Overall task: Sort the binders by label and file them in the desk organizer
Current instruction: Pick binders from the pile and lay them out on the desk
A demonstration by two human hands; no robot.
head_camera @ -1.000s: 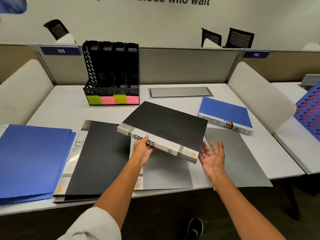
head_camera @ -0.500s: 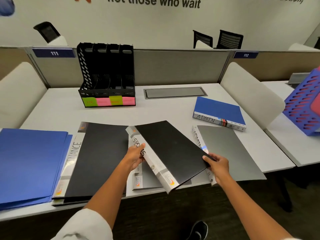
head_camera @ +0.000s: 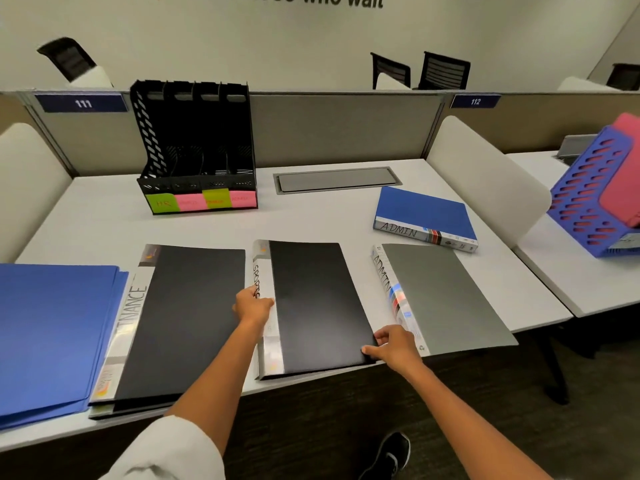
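A black binder labelled SPORTS (head_camera: 318, 306) lies flat at the desk's front middle. My left hand (head_camera: 254, 306) grips its spine side and my right hand (head_camera: 393, 346) pinches its near right corner. Left of it lies a black FINANCE binder (head_camera: 180, 317), and to the right a grey ADMIN binder (head_camera: 446, 299). A blue ADMIN binder (head_camera: 424, 214) sits farther back on the right. The black desk organizer (head_camera: 197, 147), with green and pink sticky labels along its front, stands at the back left with its slots showing nothing inside.
Blue folders (head_camera: 52, 334) are stacked at the front left. A grey cable hatch (head_camera: 337, 179) is set into the desk (head_camera: 311, 220) at the back. Padded dividers flank the desk. A blue and pink organizer (head_camera: 602, 192) sits on the neighbouring desk to the right.
The SPORTS binder was held tilted above the desk; it has been turned and laid flat between the FINANCE and grey ADMIN binders. My right hand came from open beside it to pinching its corner.
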